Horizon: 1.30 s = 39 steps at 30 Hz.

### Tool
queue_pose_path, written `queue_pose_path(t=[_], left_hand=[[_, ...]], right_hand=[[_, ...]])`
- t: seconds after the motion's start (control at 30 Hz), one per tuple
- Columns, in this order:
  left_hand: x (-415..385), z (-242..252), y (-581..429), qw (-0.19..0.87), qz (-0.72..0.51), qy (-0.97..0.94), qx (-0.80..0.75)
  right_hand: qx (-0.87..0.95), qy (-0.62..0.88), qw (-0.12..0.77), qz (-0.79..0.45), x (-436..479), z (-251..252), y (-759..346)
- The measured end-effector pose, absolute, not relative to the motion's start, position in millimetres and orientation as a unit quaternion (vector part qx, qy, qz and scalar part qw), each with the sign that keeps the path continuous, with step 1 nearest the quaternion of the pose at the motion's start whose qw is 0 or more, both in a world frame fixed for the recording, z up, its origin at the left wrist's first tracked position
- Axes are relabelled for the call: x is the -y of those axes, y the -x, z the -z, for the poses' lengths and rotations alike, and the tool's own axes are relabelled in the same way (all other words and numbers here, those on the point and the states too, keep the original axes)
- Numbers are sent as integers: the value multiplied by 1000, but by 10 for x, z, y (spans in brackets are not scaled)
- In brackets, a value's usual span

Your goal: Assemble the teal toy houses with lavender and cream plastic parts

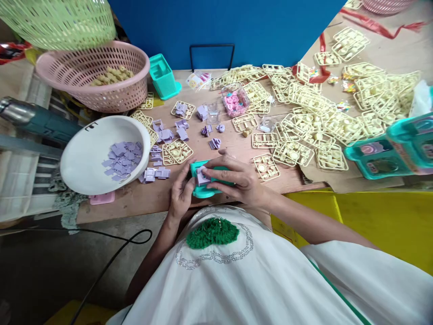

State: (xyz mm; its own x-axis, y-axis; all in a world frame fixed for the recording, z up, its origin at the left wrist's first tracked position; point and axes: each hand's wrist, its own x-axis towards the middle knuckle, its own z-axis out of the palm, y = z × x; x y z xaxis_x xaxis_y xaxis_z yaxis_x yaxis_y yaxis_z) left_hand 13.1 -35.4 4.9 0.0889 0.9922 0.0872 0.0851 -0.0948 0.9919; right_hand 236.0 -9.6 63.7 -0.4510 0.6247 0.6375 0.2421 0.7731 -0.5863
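Both hands meet at the near edge of the wooden table (237, 149) around a small teal plastic toy piece (203, 192). My left hand (181, 194) grips its left side, fingers curled. My right hand (237, 178) lies over its top, fingertips pressing a small purple plastic part (202, 177) onto it. Loose purple parts (155, 174) lie just left of the hands. A white bowl (84, 140) with more purple parts (123, 158) stands at the left.
Several cream plastic part frames (314, 122) cover the right of the table. A pink basket (98, 76) and a green basket (61, 20) stand at the back left. A clear tub of pink parts (234, 100), a teal box (162, 76) and teal toys (392, 149) are nearby.
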Motion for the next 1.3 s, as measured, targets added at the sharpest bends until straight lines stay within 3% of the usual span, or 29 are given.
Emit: queue_pose_path(t=[0.43,0.7,0.8,1.07,1.3], left_hand=[[329,-133,-136,521,-468,-546,-459],[110,-195,-104,556,-457,-543,-432],[-2,-208,-77,588,-429,-541,-420],[16,-196,27,632,-383,-565,-367],[87,-68,-56,594,-388,-568,-418]], right_hand=[[865,219,421,-161,-44,-604,-2388],[972,96,197,-89,-420,-1058,-2497],[981,37,154,-112,-594,-1143,-2433],[958,28,194,-211,-843,-957,-2356],[923,75,254,-280,-819,-744,-2405]])
